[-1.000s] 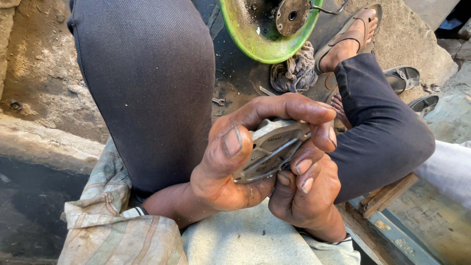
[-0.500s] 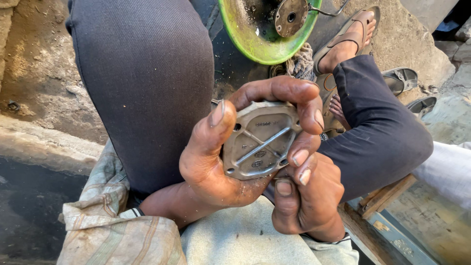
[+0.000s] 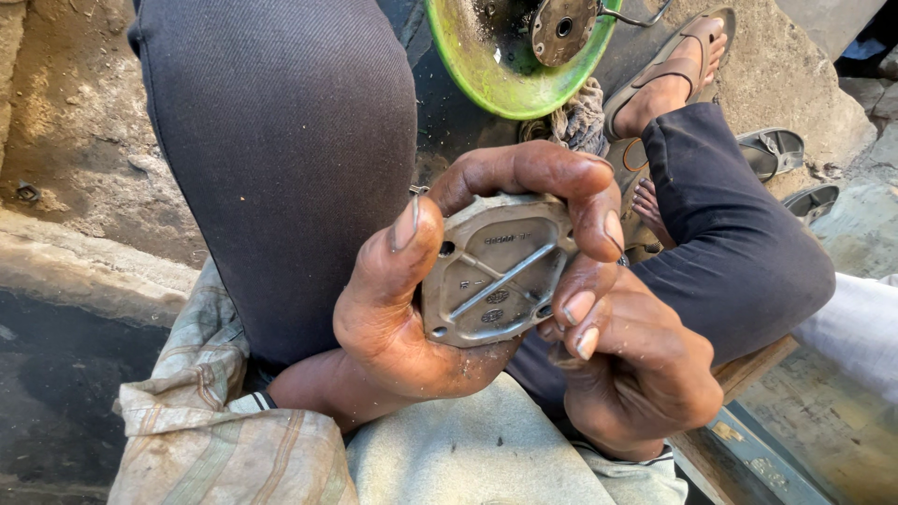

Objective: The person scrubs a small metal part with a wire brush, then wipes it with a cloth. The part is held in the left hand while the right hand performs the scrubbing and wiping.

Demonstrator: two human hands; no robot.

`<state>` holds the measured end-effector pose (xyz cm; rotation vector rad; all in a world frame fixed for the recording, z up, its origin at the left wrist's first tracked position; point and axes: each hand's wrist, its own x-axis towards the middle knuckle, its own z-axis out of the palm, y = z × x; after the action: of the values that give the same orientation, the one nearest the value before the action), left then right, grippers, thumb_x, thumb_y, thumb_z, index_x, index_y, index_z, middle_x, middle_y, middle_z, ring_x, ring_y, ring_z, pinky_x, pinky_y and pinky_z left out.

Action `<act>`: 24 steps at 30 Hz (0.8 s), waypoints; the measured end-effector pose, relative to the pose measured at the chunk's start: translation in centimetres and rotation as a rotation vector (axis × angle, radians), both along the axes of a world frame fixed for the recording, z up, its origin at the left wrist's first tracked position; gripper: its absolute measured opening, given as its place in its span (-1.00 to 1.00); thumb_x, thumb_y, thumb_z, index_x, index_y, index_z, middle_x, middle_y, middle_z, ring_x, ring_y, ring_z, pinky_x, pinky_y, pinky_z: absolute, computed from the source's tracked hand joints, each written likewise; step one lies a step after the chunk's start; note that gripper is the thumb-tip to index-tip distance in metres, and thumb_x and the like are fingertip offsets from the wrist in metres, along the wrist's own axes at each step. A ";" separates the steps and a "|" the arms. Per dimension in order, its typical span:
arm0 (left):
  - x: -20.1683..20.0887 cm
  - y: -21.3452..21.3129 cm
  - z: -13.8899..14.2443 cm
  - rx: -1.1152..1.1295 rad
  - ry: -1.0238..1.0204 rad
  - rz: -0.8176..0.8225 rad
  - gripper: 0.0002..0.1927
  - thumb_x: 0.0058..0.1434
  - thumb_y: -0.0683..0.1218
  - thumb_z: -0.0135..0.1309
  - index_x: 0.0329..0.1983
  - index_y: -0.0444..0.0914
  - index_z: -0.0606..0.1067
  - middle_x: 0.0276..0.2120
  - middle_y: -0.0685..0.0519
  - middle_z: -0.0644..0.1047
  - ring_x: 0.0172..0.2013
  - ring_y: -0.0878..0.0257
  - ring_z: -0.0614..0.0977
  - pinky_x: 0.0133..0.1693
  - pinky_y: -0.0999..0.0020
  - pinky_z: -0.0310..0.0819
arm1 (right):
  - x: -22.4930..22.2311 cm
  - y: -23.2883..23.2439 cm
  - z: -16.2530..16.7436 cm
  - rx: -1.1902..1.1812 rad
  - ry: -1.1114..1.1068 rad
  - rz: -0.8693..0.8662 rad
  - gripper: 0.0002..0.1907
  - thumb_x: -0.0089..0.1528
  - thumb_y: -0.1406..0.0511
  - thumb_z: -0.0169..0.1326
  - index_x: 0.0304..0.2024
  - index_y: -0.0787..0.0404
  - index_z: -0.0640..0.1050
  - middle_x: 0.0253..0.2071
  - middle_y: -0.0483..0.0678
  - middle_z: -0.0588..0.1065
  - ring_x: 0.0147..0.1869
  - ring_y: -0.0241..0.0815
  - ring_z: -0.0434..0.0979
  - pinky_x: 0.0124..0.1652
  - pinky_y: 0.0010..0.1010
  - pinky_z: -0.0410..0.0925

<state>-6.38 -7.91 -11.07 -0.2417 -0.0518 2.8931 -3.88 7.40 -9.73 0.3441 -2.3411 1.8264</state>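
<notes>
A grey cast-metal cover plate (image 3: 496, 271), roughly square with raised ribs and bolt holes at its corners, faces the camera. My left hand (image 3: 402, 309) grips it, thumb on its left edge and fingers curled over its top and right edge. My right hand (image 3: 645, 374) sits just below and to the right of the plate, fingers curled, fingertips close to the plate's lower right corner; it holds nothing that I can see.
My dark trouser legs (image 3: 281, 159) fill the middle, a sandalled foot (image 3: 669, 79) beyond. A green dish-shaped wheel with a metal hub (image 3: 510, 56) lies at the top. A worn cloth (image 3: 215, 421) covers my seat. A wooden board (image 3: 748, 369) runs at right.
The plate has turned from edge-on to flat, its ribbed face toward the camera. My right hand has dropped from the plate's underside to below it.
</notes>
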 end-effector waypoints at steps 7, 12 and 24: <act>0.1 0.5 0.0 0.043 -0.028 0.031 -0.37 0.49 0.17 -0.30 0.21 -0.52 0.31 -0.02 -0.40 0.42 -0.16 0.04 0.56 -0.05 0.13 0.49 | 1.4 0.1 -0.6 0.064 0.006 -0.219 -0.74 0.34 0.30 0.13 -0.16 0.44 0.45 -0.34 0.09 0.54 -0.39 -0.34 0.43 -0.34 -0.50 0.38; 0.6 0.9 0.9 -0.042 0.074 0.096 -0.41 0.59 0.22 -0.30 0.16 -0.43 0.33 -0.02 -0.31 0.42 -0.01 0.10 0.51 0.11 0.15 0.39 | 1.8 -0.3 -1.1 -0.104 0.077 -0.226 -0.66 0.43 0.25 0.17 0.02 0.43 0.46 -0.23 0.16 0.55 -0.27 -0.26 0.52 -0.14 -0.40 0.49; 1.2 1.3 2.1 -0.021 0.042 0.124 -0.38 0.54 0.26 -0.21 0.29 -0.37 0.26 0.01 -0.31 0.39 0.02 0.07 0.50 0.15 0.15 0.38 | 1.5 -0.4 -0.4 -0.129 0.035 -0.269 -0.72 0.44 0.27 0.11 -0.11 0.42 0.42 -0.30 0.14 0.52 -0.22 -0.14 0.61 -0.10 -0.28 0.50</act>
<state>-5.19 -6.61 -8.96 -0.1872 -0.0306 3.0219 -2.41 7.01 -10.14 0.0411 -2.1131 1.8114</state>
